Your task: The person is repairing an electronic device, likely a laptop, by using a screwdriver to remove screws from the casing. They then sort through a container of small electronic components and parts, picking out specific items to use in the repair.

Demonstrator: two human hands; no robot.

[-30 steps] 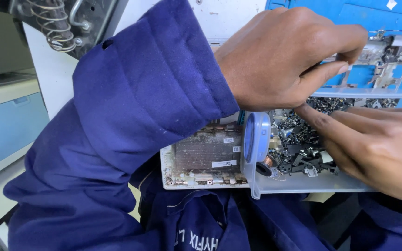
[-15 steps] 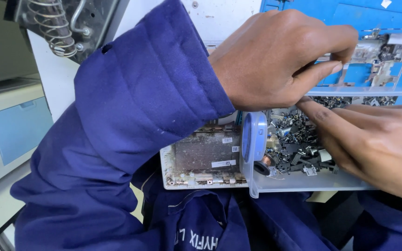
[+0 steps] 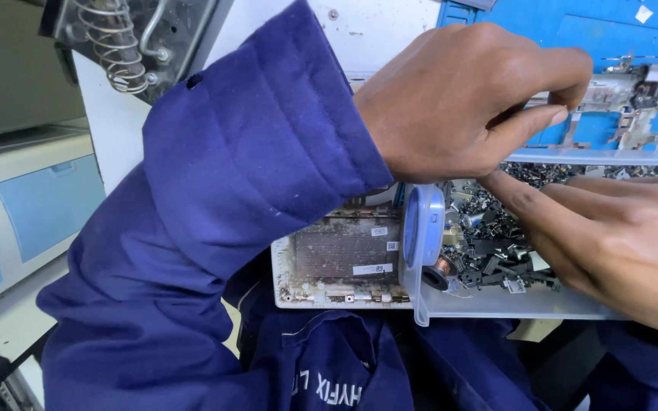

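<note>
Blue mat (image 3: 618, 46): white frame part (image 3: 634, 91), clear tray (image 3: 496, 303).

Even, bright light is cast from above; soft shadows are thrown beneath the sleeve (image 3: 215, 175); focus is sharp.

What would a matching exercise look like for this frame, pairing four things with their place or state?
Things:
1. left hand
2. right hand
3. clear tray
4. wire coil

Places or states:
A. top left corner, on a dark metal stand
B. fingertips reaching into the pile of small metal parts
C. thumb and forefinger pinched together above the tray
D. holds a heap of small dark parts, next to a grimy white panel

Pairs: 1-C, 2-B, 3-D, 4-A
</note>
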